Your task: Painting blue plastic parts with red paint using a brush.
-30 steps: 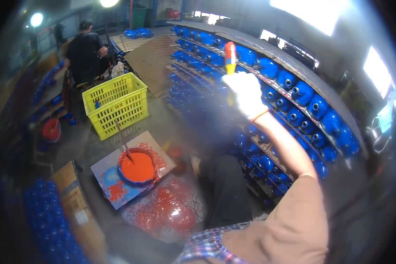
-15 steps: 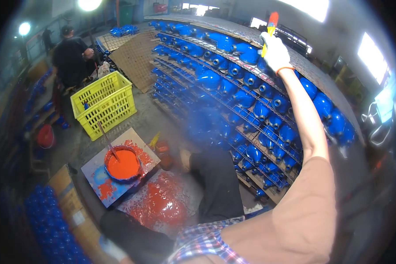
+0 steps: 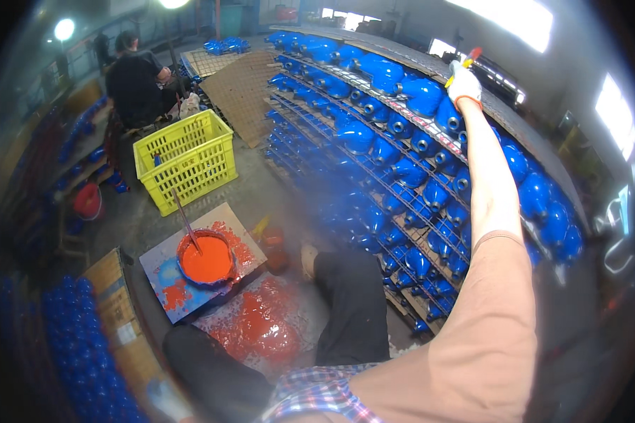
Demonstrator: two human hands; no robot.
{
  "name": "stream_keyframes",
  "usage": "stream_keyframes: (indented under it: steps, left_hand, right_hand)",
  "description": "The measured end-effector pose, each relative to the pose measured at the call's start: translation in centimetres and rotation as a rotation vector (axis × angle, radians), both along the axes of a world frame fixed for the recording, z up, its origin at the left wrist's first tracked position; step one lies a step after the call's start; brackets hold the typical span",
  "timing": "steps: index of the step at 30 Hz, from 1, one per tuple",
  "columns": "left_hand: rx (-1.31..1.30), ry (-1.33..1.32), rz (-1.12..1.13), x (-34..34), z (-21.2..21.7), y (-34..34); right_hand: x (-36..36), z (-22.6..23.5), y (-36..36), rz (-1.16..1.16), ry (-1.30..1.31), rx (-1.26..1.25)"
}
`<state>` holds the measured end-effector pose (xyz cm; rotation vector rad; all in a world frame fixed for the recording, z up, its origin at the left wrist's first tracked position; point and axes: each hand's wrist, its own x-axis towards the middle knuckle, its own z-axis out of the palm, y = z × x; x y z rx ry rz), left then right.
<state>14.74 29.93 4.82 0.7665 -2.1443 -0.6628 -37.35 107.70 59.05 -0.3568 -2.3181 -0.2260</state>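
Stretched far out to the upper right, my right hand (image 3: 464,84) wears a white glove with an orange cuff. It grips a paintbrush (image 3: 472,56) with a yellow handle and a red-orange tip. The hand is over the top of a rack (image 3: 402,116) with stacked mesh shelves, close to the glossy blue rounded metal parts (image 3: 422,96) on its upper level. My left hand (image 3: 168,400) is low at the bottom left, in a pale glove, with its fingers too blurred to make out. A pot of orange paint (image 3: 207,262) with a stick (image 3: 185,218) in it stands between my knees and the crate.
The pot rests on a paint-splashed board (image 3: 164,254), beside red paint spilled on the floor (image 3: 264,321). Beyond is a yellow crate (image 3: 190,173). Many blue parts (image 3: 85,345) lie at lower left near a cardboard edge (image 3: 113,303). Another person (image 3: 135,88) sits at the far left.
My right hand has moved slightly right and down with the paintbrush, which now tilts more to the right. The whole view has shifted, so the crate and pot appear farther right.
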Motion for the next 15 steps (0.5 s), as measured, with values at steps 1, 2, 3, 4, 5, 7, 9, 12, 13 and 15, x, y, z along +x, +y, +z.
stream_keyframes:
  steps: [1, 2, 3, 4, 5, 7, 9, 12, 13, 15]
  left_hand:
    - [0.006, 0.002, -0.007, -1.0, 1.0, 0.8]
    - [0.199, 0.050, -0.016, -2.9, 5.1, 3.0]
    - [0.384, 0.097, -0.010, -3.4, 7.7, 4.3]
    - [0.382, 0.097, -0.005, -3.4, 7.5, 3.9]
    - [0.284, 0.096, 0.001, -3.5, 7.1, 3.0]
    - [0.192, 0.093, 0.003, -4.0, 7.5, 2.8]
    - [0.374, 0.092, 0.040, -4.6, 10.9, 3.2]
    - [0.285, 0.121, 0.008, -4.9, 13.3, 2.5]
    - [0.286, 0.118, -0.006, -6.1, 14.7, 2.9]
    - [0.427, 0.224, -0.056, -7.3, 17.7, 4.1]
  right_hand:
    - [-0.1, 0.3, 0.9, 0.003, 0.032, -0.028]
    - [-0.1, 0.4, 1.6, 0.006, 0.062, -0.057]
    - [0.0, 0.5, 1.2, 0.010, 0.039, -0.057]
    - [0.0, 0.7, 0.7, 0.015, 0.038, -0.059]
    - [0.2, 0.9, 0.3, -0.009, -0.030, -0.011]
    - [1.2, 1.5, -1.0, -0.038, -0.097, 0.041]
    - [3.3, 1.4, -3.9, 0.055, 0.030, 0.206]
    - [4.7, 0.9, -8.2, 0.241, 0.014, 0.309]
    - [4.6, 0.3, -8.4, 0.276, -0.033, 0.318]
    - [3.3, -2.0, -9.2, 0.349, -0.064, 0.408]
